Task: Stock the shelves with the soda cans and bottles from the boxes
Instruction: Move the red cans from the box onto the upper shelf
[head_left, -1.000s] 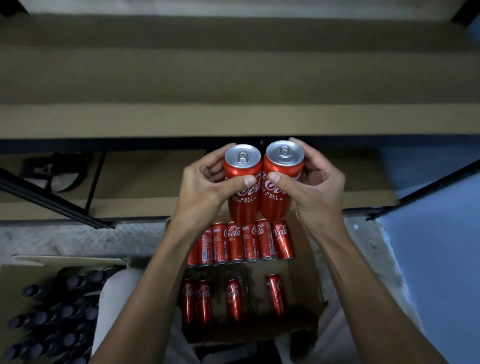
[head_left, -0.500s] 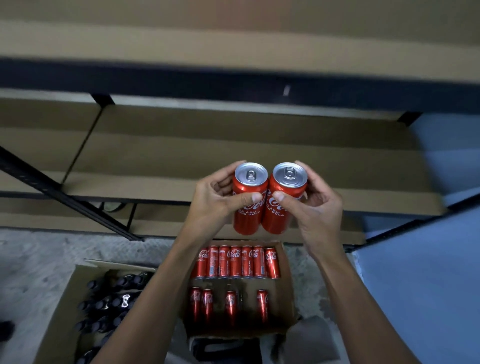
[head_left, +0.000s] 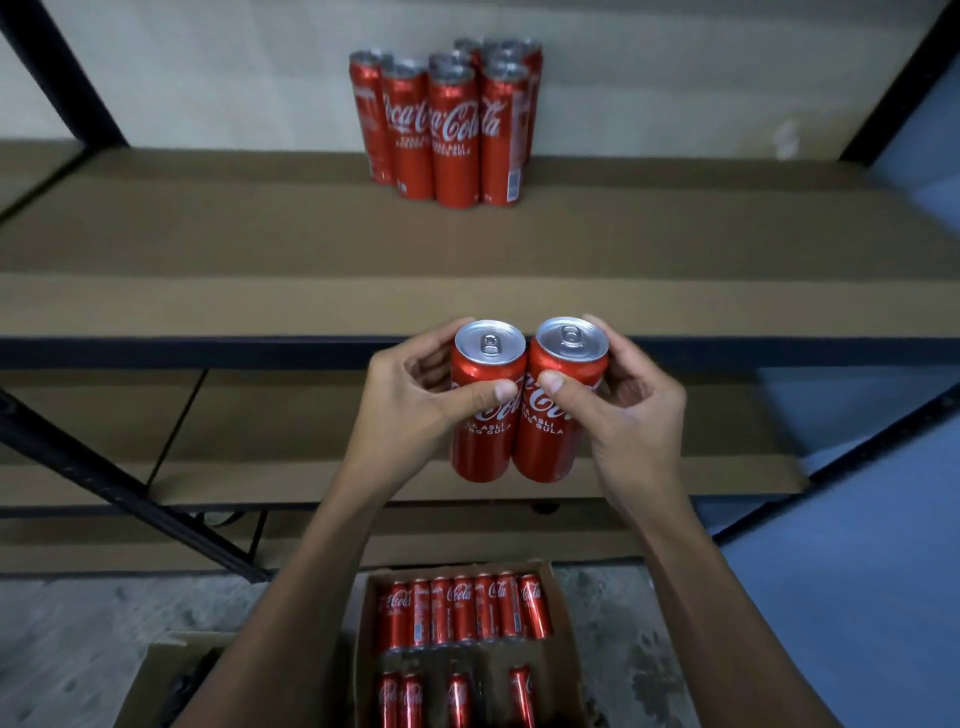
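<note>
Your left hand (head_left: 415, 400) and right hand (head_left: 618, 410) each grasp an upright red soda can, left can (head_left: 480, 415) touching right can (head_left: 553, 415), near the shelf (head_left: 208, 291) edge, stocked cans (head_left: 447, 124) far behind, the open box (head_left: 563, 649) below.

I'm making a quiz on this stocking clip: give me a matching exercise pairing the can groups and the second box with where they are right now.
Things:
1. Two cans
2. Cluster of cans
3. Rows of cans
4. Second box

Places:
A. Lower left, mostly hidden by the forearm
B. In the open box on the floor
C. Far back on the upper shelf
D. Held side by side, left hand and right hand

Pairs: 1-D, 2-C, 3-B, 4-A
</note>
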